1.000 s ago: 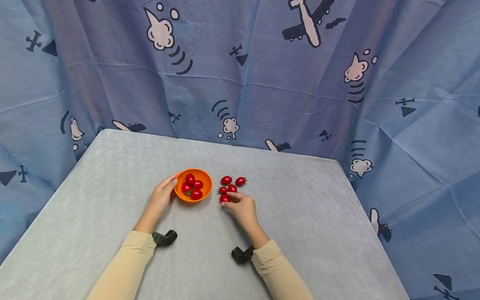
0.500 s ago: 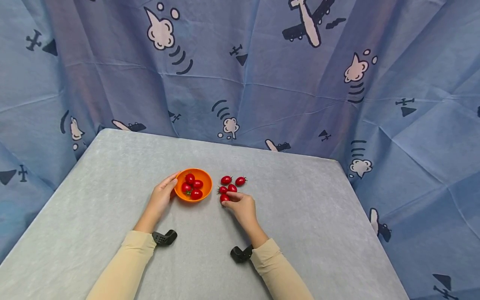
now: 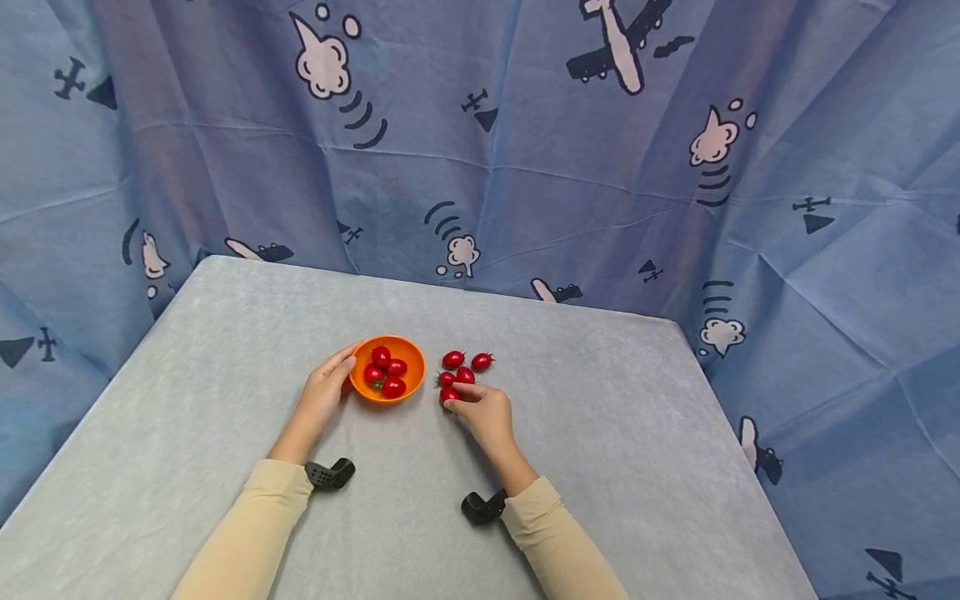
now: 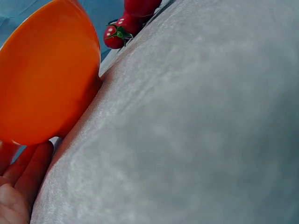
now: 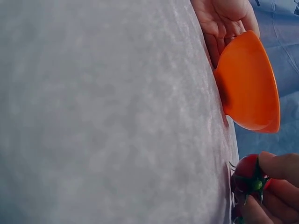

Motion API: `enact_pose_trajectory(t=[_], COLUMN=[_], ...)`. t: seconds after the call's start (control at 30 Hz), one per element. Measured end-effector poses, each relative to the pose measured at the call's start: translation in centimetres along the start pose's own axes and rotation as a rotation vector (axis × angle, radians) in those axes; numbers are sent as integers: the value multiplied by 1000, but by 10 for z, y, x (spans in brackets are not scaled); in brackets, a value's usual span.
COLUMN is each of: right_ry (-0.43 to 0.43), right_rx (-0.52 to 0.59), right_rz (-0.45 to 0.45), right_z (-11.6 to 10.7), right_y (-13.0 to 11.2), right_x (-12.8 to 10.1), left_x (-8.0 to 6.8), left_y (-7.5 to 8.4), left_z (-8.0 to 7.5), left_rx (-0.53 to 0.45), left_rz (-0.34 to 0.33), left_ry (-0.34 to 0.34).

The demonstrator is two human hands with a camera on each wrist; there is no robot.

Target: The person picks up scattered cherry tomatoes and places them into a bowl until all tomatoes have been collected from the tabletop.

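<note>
An orange bowl (image 3: 415, 377) holding several small red tomatoes (image 3: 393, 387) stands upright on the table. My left hand (image 3: 322, 398) rests against the bowl's left side, its fingers extended along the outer wall in the left wrist view. To the right of the bowl, my right hand (image 3: 489, 423) pinches a cherry tomato (image 3: 448, 395) between thumb and fingers. Green sepals show on that tomato in the right wrist view. Several other cherry tomatoes (image 3: 465, 375) lie just beyond the right fingertips. Part of the pinched tomato is hidden by the fingers.
A pale grey cloth covers the table (image 3: 600, 433). Behind it hangs a blue curtain (image 3: 525, 208) printed with planes and clouds. A black wrist camera (image 3: 330, 475) sits on the left wrist and another black camera (image 3: 482, 507) on the right.
</note>
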State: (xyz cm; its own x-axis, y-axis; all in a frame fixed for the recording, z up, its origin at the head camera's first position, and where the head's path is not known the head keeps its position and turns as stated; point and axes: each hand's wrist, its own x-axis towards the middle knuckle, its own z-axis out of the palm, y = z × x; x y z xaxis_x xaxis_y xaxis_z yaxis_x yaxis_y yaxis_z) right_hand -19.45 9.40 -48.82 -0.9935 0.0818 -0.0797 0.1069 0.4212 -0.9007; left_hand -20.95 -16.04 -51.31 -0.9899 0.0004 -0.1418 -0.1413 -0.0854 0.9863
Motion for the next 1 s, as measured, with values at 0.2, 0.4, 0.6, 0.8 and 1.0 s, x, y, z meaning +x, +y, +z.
enact_pose_trajectory(t=[0.2,0.4,0.6,0.8,1.0], right_ry=[8,15,15,25,29], right_rx=[8,11,0,-9,-7], right_rz=[6,4,-13,-65,-74], right_z=[-1,-2,-4,-4,-3], right_y=[-3,-5,-12,-19,-26], right_x=[-1,1,1,4,7], left_x=[0,0,0,-1,-1], left_y=[0,-1,-1,-1,-1], left_z=[0,0,0,0,0], left_rx=[-1,3,21,1,-2], left_rz=[-5,1,8,11,11], left_ry=[1,1,0,6,11])
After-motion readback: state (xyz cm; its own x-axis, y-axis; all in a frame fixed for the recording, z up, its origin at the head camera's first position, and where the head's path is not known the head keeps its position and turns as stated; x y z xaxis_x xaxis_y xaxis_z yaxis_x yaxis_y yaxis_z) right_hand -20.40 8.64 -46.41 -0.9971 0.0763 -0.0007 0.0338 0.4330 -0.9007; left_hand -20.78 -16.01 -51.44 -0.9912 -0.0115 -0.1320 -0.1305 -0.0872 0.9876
